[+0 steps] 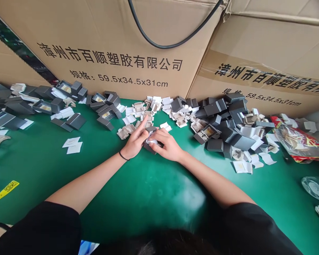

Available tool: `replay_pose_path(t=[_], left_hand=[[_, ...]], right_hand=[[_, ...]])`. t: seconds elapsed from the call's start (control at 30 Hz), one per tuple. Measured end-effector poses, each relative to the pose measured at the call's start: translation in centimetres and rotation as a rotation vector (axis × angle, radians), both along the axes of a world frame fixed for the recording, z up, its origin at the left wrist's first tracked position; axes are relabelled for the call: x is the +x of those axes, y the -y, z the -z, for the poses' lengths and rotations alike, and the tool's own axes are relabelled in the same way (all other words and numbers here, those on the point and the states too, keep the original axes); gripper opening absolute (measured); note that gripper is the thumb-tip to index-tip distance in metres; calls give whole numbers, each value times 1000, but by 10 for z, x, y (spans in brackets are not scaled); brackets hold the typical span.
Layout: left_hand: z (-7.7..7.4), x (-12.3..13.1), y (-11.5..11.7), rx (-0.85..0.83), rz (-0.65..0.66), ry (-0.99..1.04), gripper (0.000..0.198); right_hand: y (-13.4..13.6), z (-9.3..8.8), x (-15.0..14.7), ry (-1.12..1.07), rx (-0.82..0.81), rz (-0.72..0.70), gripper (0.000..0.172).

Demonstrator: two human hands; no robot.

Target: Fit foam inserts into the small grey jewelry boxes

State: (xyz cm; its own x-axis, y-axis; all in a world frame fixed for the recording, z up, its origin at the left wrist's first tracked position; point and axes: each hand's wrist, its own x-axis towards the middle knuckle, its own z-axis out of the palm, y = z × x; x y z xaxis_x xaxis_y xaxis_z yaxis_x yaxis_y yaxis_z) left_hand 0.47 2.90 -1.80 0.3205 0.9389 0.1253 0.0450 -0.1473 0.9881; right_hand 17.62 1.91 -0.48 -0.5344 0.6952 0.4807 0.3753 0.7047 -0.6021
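Observation:
Both my hands meet around a small dark grey gift box (pixel 150 148) over the middle of the green table. The box stands open, with white paper showing inside it. My left hand (pixel 135 142) holds its left side, thumb against the box and index finger stretched out. My right hand (pixel 168 145) grips the box from the right, with bent fingers and thumb at the white paper. The fingers partly hide the box and its contents. Just beyond my hands lie loose folded card inserts (pixel 124 131) and a white paper piece (pixel 165 126).
A heap of dark boxes (pixel 228 124) lies at the right, and more boxes (pixel 76 121) at the left. Large cartons (pixel 108 42) stand behind, with a black cable (pixel 164 46) hanging in front. A red snack bag (pixel 300 141), clear plastic lid (pixel 315 187) and yellow tag (pixel 5 191) lie around.

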Motion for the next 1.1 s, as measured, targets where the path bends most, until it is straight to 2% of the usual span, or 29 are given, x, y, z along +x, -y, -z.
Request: replay_pose_path(t=[0.23,0.37,0.47,0.57,0.63,0.77,0.83,0.97,1.1], left_hand=[[-2,-2,0,222,99,-163,62],[-3,-11,-4,427,146,-337,57],[-6,-20,-6,516,170,-478,46],[-8,-25,-2,549,120,-583,39],[-9,-24,2,552,55,-626,37],[-18,-14,11,557,-58,-668,35],[-26,-10,13,580,-49,-694,33],[-50,-10,5,624,97,-789,23],[-75,-11,-11,645,387,-946,14]], right_hand=[[6,12,-4,14,72,91,13],[9,12,-4,56,76,136,14],[10,14,0,154,164,145,18],[10,17,5,249,291,136,22],[10,19,6,270,317,152,24],[12,21,1,227,225,224,24],[12,21,-1,178,173,246,21],[10,21,2,47,134,197,19],[4,20,9,-29,133,118,13]])
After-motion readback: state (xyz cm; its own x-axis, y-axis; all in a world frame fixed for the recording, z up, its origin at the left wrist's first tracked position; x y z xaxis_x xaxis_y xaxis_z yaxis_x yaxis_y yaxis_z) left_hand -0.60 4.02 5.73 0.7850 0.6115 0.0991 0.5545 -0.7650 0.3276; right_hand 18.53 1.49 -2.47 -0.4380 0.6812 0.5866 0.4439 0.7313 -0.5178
